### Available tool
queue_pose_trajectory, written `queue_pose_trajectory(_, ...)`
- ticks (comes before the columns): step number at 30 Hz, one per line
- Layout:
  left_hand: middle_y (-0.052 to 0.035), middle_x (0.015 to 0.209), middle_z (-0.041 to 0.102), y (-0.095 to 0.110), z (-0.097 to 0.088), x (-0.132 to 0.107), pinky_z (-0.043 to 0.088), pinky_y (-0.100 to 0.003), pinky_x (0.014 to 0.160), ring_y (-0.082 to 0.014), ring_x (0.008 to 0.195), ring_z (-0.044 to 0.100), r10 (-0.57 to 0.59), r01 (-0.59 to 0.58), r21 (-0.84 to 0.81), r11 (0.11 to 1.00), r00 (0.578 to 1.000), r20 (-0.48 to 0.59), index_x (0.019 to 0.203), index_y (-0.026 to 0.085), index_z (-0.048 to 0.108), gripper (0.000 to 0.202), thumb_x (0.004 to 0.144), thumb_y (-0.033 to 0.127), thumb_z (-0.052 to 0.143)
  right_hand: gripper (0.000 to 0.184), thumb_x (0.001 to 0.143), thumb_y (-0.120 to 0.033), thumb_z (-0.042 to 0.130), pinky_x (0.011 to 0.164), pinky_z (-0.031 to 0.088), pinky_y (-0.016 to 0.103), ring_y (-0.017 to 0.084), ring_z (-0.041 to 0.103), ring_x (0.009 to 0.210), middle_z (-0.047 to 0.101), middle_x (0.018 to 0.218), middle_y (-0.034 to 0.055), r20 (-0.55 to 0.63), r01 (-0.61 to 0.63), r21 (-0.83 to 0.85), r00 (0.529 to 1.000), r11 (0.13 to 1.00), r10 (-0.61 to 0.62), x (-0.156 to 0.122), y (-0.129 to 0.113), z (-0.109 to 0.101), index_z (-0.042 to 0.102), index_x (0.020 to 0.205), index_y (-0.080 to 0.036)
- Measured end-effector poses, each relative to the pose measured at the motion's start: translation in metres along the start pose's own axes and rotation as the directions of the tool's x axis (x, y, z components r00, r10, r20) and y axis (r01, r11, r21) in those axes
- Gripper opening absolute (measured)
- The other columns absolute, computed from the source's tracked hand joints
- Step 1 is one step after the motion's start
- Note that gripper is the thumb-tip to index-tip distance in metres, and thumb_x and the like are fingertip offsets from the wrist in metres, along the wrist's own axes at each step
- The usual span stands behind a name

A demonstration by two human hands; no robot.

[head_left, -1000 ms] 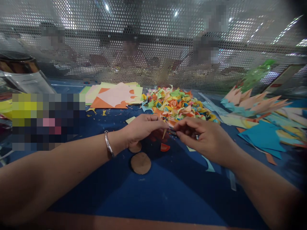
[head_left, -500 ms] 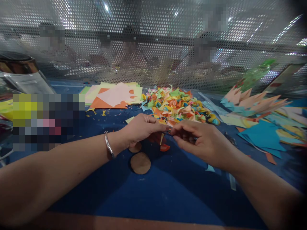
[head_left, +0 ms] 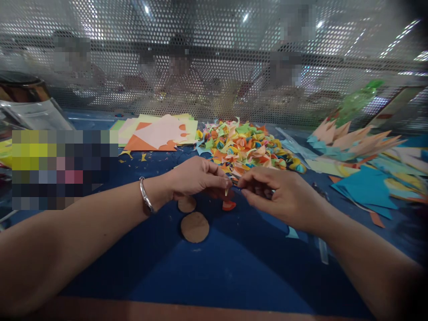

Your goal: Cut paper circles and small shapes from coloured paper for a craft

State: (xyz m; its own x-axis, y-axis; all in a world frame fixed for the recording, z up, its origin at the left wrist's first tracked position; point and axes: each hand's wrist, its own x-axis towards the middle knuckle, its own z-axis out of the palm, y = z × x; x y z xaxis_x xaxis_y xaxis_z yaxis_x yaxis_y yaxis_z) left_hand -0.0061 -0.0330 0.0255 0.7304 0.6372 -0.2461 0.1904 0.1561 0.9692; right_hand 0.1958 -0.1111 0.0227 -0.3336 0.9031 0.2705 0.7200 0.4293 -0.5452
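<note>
Centrally, a heap of folded paper pieces [head_left: 247,142], many colours, serves as the landmark. Just on its near side: one pale slip [head_left: 227,192], narrow, mostly covered, showing under the fingertips of the left hand [head_left: 200,178], whose thumb and forefinger are pinched together on it. Right hand [head_left: 281,196], near side of the heap: fingers curled, thumb and forefinger tips close together beside the left's; whether anything is between them cannot be told. Handling, as judged: paper by the look of it, very light, thin, easily creased or torn, best taken lightly by an edge or end, fingertips only. Also near side: one red paper piece [head_left: 229,205], directly below the slip in view; two brown discs, the smaller [head_left: 186,204] and the larger [head_left: 195,227], toward the wearer and left. Left of the heap: a stack of coloured sheets [head_left: 160,131]. Right of it: a row of peach and blue folded points [head_left: 341,140]; loose blue sheets [head_left: 364,191]; behind these, a green bottle [head_left: 357,104]. In the way, as judged: the red piece close beneath the fingers, and the heap itself, limiting reach beyond.
</note>
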Motion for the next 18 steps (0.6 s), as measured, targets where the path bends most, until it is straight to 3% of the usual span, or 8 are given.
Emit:
queue_pose_trajectory(9, -0.0033, 0.070, 0.072, -0.0049, -0.0038, 0.0045, 0.053, -0.023, 0.068, -0.0096, 0.065, 0.066, 0.102, -0.102, 0.005, 0.995, 0.995, -0.015, 0.075, 0.010, 0.072, 0.005, 0.070, 0.010, 0.074, 0.016, 0.088, -0.033, 0.055, 0.048, 0.039, 0.023, 0.011, 0.049, 0.050, 0.055, 0.060, -0.0026, 0.094, -0.072, 0.020, 0.993, 0.997, 0.070, 0.0001, 0.0028, -0.0012, 0.064, 0.085, -0.019)
queue_pose_trajectory(18, -0.0041, 0.081, 0.074, -0.0082, -0.0094, 0.0080, 0.052, -0.024, 0.076, -0.0105, 0.074, 0.069, 0.282, -0.287, 0.108, 0.952, 0.958, 0.057, 0.088, 0.012, 0.071, 0.017, 0.073, 0.017, 0.076, 0.021, 0.092, -0.034, 0.053, 0.054, 0.040, 0.025, 0.012, 0.053, 0.058, 0.061, 0.069, 0.0005, 0.035, 0.001, -0.044, 0.999, 0.999, 0.000, -0.0009, 0.0064, -0.0044, 0.067, 0.085, -0.020)
